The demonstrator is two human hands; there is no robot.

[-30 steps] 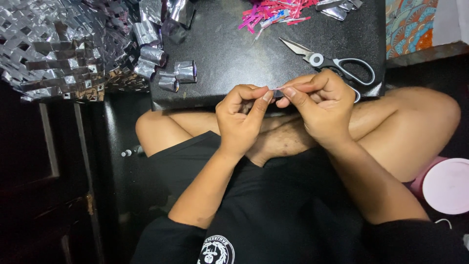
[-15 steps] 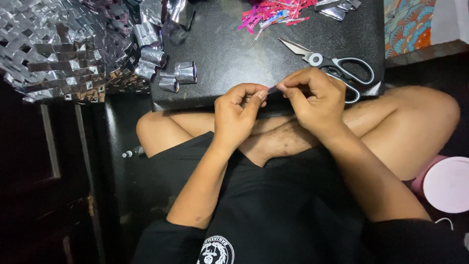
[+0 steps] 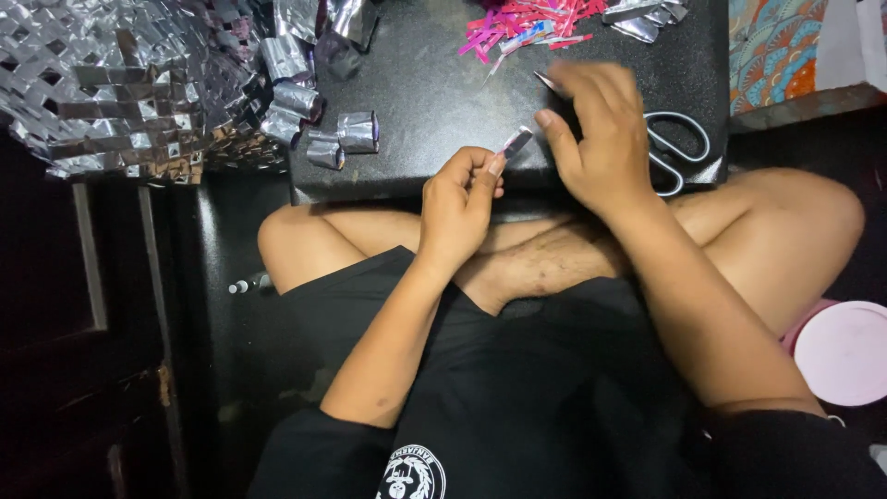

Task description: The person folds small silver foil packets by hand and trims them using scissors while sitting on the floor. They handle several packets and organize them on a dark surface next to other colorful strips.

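Carefully, I am pinching a small folded foil strip point(image 3: 516, 141) between my left hand's point(image 3: 459, 205) fingertips at frame centre, keeping it taut. My right hand point(image 3: 599, 134) is lying spread, gripping nothing, over the scissors point(image 3: 673, 146) at upper right. Silver folded wrapper pieces point(image 3: 344, 139) and a woven silver mat point(image 3: 120, 83) are sitting upper left; pink scraps point(image 3: 527, 23) are lying at the top.

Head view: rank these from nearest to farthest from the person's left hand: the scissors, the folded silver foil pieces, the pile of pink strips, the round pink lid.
1. Folded silver foil pieces, to the left hand's left on the black board.
2. Scissors, to its right, under the right hand.
3. Pile of pink strips, at the board's far edge.
4. Round pink lid, far right, beside the knee.
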